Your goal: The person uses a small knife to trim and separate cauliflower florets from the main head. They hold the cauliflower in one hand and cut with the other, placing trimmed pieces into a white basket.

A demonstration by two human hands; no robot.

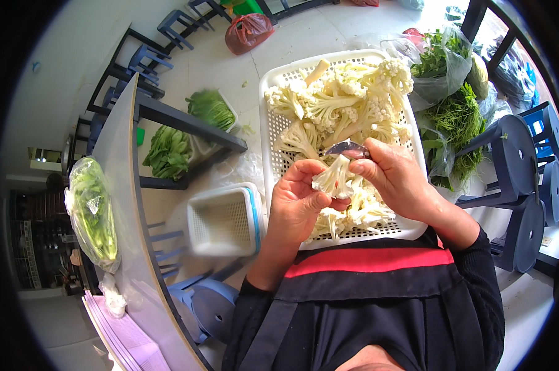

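Note:
My left hand pinches a small cauliflower floret between thumb and fingers, its cut stem pointing up. In my right hand is a small knife, its blade lying just above the stem, with my thumb beside the floret. Both hands are over a white perforated plastic basket. Large cauliflower pieces with long stems fill its far part, and smaller cut florets lie in the near part. The knife's handle is mostly hidden in my fingers.
Left of the basket stand an empty white basket, leafy greens and a table bearing bagged celery-like greens. Bagged herbs and dark blue plastic stools are at the right. A red plastic bag rests on the floor beyond.

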